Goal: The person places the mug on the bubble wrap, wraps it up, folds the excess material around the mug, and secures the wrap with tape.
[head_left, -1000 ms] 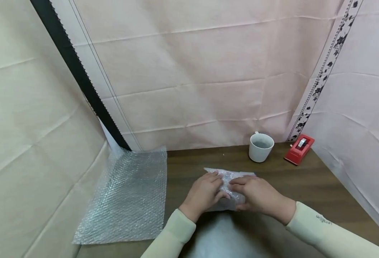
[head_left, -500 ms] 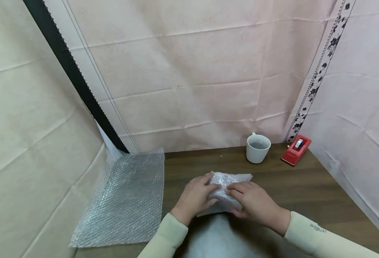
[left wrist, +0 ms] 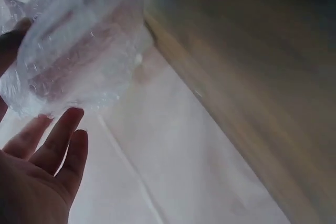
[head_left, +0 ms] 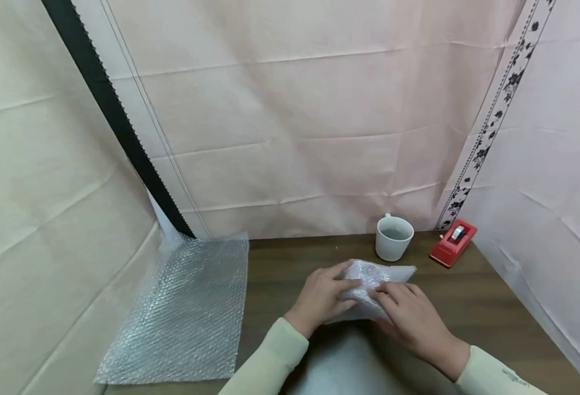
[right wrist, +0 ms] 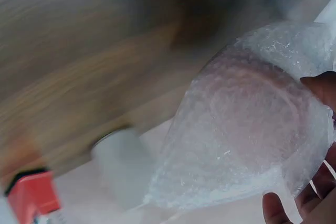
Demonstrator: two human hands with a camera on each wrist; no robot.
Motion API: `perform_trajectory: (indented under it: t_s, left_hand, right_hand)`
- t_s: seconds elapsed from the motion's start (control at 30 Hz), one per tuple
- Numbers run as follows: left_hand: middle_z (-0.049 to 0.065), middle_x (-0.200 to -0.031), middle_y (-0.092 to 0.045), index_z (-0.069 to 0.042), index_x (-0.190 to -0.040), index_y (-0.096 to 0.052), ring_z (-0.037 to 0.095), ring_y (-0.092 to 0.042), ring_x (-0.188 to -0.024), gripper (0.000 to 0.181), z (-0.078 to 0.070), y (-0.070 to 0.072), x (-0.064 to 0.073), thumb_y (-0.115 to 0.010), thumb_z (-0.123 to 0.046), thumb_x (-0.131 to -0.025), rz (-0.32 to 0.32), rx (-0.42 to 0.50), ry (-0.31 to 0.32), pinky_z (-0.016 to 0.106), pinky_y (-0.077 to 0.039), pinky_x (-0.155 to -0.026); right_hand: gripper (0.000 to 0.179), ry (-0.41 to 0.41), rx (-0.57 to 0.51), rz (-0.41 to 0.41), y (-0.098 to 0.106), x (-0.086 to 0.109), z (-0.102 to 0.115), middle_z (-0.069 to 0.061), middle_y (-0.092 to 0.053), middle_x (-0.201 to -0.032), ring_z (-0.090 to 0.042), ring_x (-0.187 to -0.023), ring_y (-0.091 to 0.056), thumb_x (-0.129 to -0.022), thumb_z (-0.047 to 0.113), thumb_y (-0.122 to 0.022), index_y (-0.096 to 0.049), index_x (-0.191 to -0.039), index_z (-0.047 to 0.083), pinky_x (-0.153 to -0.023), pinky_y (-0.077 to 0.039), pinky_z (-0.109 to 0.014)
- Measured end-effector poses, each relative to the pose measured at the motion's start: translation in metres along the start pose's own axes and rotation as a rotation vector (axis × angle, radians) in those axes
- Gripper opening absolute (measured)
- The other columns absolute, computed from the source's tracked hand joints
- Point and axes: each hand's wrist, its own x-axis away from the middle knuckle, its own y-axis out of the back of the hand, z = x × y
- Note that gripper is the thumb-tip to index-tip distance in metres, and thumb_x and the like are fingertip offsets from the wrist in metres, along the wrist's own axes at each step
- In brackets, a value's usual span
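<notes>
Bundle in bubble wrap: held by both hands over the middle of a brown wooden table; shiny, crinkled and see-through, with a rounded pinkish shape showing inside in the wrist views; loose pointed flap at the right; hard to tell whether touching the tabletop.
Left hand: gripping the left side of the bundle, between thumb and fingers.
Right hand: gripping the right side of the bundle, with fingers bent over the top and thumb at the near side.
Sleeves: pale green, long, with small dark lettering on the right one.
Mug: white, upright, just behind the bundle, with handle turned to the back.
Tape dispenser: red, right of the mug and near without touching, set at a slant.
Bubble wrap sheet: spread out on the left of the table, apart from the bundle.
Cloth: pale and creased, hanging behind and on both sides, with a black band at left and a flowered strip at right.
</notes>
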Motion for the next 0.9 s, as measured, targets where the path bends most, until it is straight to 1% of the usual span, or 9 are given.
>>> perform_trajectory:
  t_s: [0.1,0.17,0.23,0.33,0.43,0.53,0.7,0.8,0.9]
  left_hand:
    - [0.000,-0.164,-0.065,-0.031,-0.136,-0.085,0.013,-0.079,-0.122,0.045,-0.009,-0.016,-0.026,-0.095,-0.042,-0.094,0.024,0.001,-0.049,0.032,-0.066,-0.102]
    - [-0.003,-0.162,-0.066,-0.028,-0.137,-0.084,0.012,-0.078,-0.125,0.044,-0.013,-0.027,-0.043,-0.094,-0.039,-0.096,0.039,0.016,-0.086,0.027,-0.064,-0.106]
    - [-0.003,-0.158,-0.069,-0.025,-0.138,-0.083,0.012,-0.076,-0.129,0.044,-0.015,-0.038,-0.058,-0.093,-0.036,-0.097,0.052,0.041,-0.100,0.024,-0.061,-0.111]
    - [-0.002,-0.156,-0.071,-0.021,-0.141,-0.080,0.012,-0.073,-0.137,0.045,-0.017,-0.051,-0.079,-0.092,-0.029,-0.098,0.081,0.105,-0.081,0.021,-0.057,-0.118]
    - [-0.001,-0.155,-0.071,-0.020,-0.144,-0.078,0.014,-0.071,-0.142,0.047,-0.020,-0.061,-0.098,-0.091,-0.024,-0.099,0.106,0.158,-0.051,0.022,-0.054,-0.122]
    - [-0.002,-0.153,-0.072,-0.021,-0.146,-0.076,0.014,-0.070,-0.143,0.048,-0.026,-0.073,-0.116,-0.090,-0.020,-0.100,0.126,0.190,-0.073,0.021,-0.052,-0.124]
    - [-0.001,-0.149,-0.073,-0.023,-0.142,-0.076,0.012,-0.072,-0.137,0.043,-0.040,-0.092,-0.142,-0.089,-0.018,-0.101,0.149,0.186,-0.144,0.018,-0.052,-0.121]
    - [0.000,-0.148,-0.072,-0.025,-0.142,-0.076,0.013,-0.072,-0.134,0.042,-0.047,-0.101,-0.153,-0.087,-0.016,-0.102,0.165,0.179,-0.173,0.018,-0.053,-0.120]
    - [-0.001,-0.149,-0.072,-0.028,-0.143,-0.075,0.013,-0.072,-0.136,0.043,-0.052,-0.108,-0.162,-0.086,-0.015,-0.103,0.185,0.174,-0.198,0.019,-0.053,-0.122]
  right_hand:
    - [0.075,-0.027,0.025,-0.030,0.003,0.014,-0.017,-0.007,-0.075,-0.114,-0.026,-0.102,-0.075,-0.062,0.022,-0.112,-0.079,-0.127,0.008,-0.084,-0.065,-0.052]
    - [0.076,-0.042,0.043,-0.056,0.004,0.022,-0.028,-0.009,-0.075,-0.112,-0.027,-0.100,-0.074,-0.059,0.018,-0.112,-0.079,-0.126,0.005,-0.082,-0.064,-0.051]
    - [0.077,-0.062,0.051,-0.072,0.004,0.026,-0.038,-0.010,-0.075,-0.112,-0.028,-0.099,-0.073,-0.057,0.014,-0.112,-0.079,-0.126,0.003,-0.080,-0.064,-0.051]
    - [0.077,-0.111,0.063,-0.076,0.003,0.029,-0.050,-0.012,-0.075,-0.113,-0.031,-0.098,-0.073,-0.057,0.009,-0.111,-0.079,-0.126,0.001,-0.081,-0.064,-0.053]
    - [0.077,-0.159,0.067,-0.074,0.002,0.030,-0.063,-0.015,-0.076,-0.114,-0.035,-0.100,-0.075,-0.059,0.004,-0.111,-0.079,-0.128,-0.001,-0.085,-0.066,-0.056]
    - [0.076,-0.194,0.078,-0.098,0.002,0.037,-0.076,-0.018,-0.076,-0.113,-0.040,-0.101,-0.075,-0.059,0.001,-0.110,-0.078,-0.127,-0.002,-0.089,-0.066,-0.059]
    - [0.071,-0.245,0.095,-0.121,0.002,0.055,-0.093,-0.021,-0.077,-0.111,-0.043,-0.102,-0.075,-0.061,-0.001,-0.108,-0.079,-0.126,-0.003,-0.091,-0.065,-0.061]
    - [0.070,-0.268,0.113,-0.134,0.002,0.065,-0.099,-0.021,-0.077,-0.110,-0.042,-0.100,-0.075,-0.060,-0.002,-0.107,-0.079,-0.125,-0.003,-0.091,-0.064,-0.061]
    - [0.069,-0.275,0.148,-0.142,0.001,0.075,-0.102,-0.021,-0.076,-0.108,-0.042,-0.098,-0.074,-0.060,-0.002,-0.106,-0.079,-0.123,-0.005,-0.089,-0.064,-0.060]
